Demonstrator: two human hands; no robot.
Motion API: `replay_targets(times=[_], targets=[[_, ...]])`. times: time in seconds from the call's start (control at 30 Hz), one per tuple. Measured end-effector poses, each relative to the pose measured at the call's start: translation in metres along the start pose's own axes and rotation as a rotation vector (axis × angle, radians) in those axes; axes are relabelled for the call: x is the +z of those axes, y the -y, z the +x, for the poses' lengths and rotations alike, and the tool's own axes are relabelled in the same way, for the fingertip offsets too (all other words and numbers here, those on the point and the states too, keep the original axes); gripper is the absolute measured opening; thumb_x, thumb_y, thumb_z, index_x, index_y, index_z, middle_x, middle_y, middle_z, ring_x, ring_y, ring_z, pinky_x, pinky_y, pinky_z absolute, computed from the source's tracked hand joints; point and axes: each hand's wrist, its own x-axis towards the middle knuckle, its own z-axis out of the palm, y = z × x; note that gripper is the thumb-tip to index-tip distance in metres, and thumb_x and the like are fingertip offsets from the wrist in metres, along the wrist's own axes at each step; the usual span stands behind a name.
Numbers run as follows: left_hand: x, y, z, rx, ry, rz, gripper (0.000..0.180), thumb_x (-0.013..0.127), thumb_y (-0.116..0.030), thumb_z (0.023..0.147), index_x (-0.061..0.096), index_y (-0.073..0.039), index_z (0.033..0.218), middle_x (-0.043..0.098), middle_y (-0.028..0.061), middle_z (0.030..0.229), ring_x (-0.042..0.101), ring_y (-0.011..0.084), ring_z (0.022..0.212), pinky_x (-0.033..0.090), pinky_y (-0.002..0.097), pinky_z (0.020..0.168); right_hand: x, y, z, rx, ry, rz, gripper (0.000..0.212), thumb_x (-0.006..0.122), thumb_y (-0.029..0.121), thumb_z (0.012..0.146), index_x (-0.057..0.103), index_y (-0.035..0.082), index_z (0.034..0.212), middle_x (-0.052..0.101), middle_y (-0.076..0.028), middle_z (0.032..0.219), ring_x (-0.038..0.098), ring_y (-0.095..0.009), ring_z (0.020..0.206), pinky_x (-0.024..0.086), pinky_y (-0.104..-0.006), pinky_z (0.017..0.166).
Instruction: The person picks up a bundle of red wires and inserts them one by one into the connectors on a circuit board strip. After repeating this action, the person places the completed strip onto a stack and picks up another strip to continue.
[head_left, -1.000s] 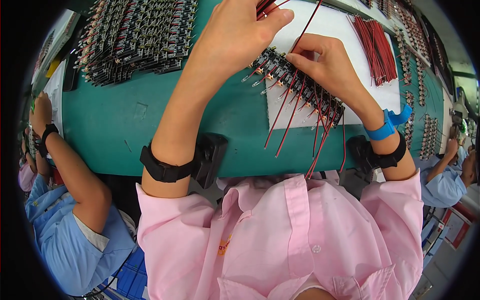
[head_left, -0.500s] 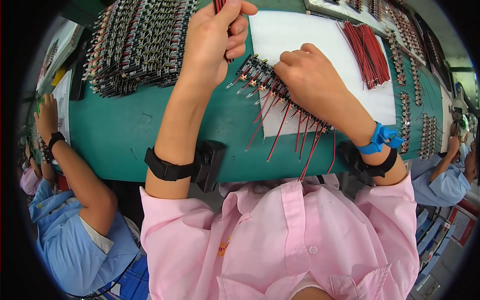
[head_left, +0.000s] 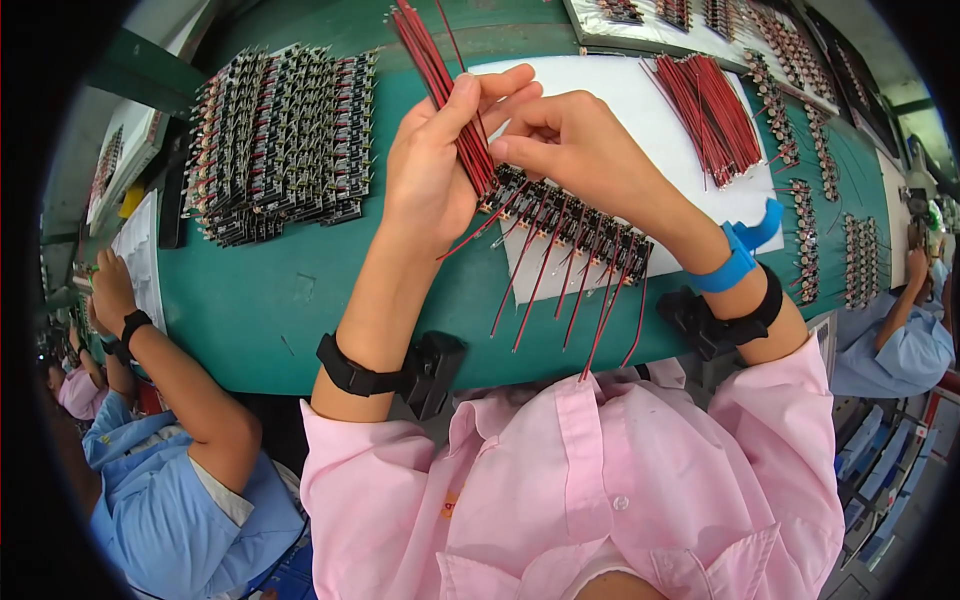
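My left hand (head_left: 440,160) is closed around a bundle of thin red and black wires (head_left: 432,75), held tilted above the green table. One wire stands apart from the bundle and runs down to my right hand (head_left: 590,150), whose thumb and fingers are pinched together beside the bundle. Below both hands lies a row of small black circuit boards (head_left: 580,225), partly covered by my right hand. Several red and black wires hang from its near side toward me. The row rests partly on a white foam sheet (head_left: 740,215).
A thick stack of circuit boards (head_left: 285,140) lies at the left on the green table (head_left: 240,310). More red wires (head_left: 705,115) lie on the foam at the right, near further board strips (head_left: 803,240). Co-workers in blue sit on both sides.
The left hand's wire bundle has come lower and into view. My right hand has moved from the board row up and left to the bundle. The row now carries another wire toward its left end.
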Motion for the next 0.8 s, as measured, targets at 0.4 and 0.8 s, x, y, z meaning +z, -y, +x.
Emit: replay_targets(times=[0.4,0.8], targets=[[0.004,0.002,0.0,0.099,-0.107,0.211,0.029,0.04,-0.021,0.086,0.052,0.005,0.092,0.055,0.0098,0.079,0.053,0.0131,0.065,0.043,0.0255,0.054,-0.01,0.0,0.006,0.184,0.074,0.496,0.011,0.055,0.01,0.074,0.051,0.001,0.068,0.053,-0.004,0.058,0.045,-0.006,0.044,0.034,-0.0179,0.042],[0.006,-0.007,-0.004,0.073,-0.031,0.755,0.019,0.052,-0.017,0.077,0.052,0.001,0.072,0.04,-0.0045,0.053,0.032,0.0029,0.048,0.022,0.0208,0.042,-0.021,-0.003,0.007,0.132,-0.102,0.565,0.011,0.055,0.01,0.074,0.049,0.002,0.07,0.053,-0.006,0.061,0.045,-0.008,0.045,0.036,-0.019,0.046]])
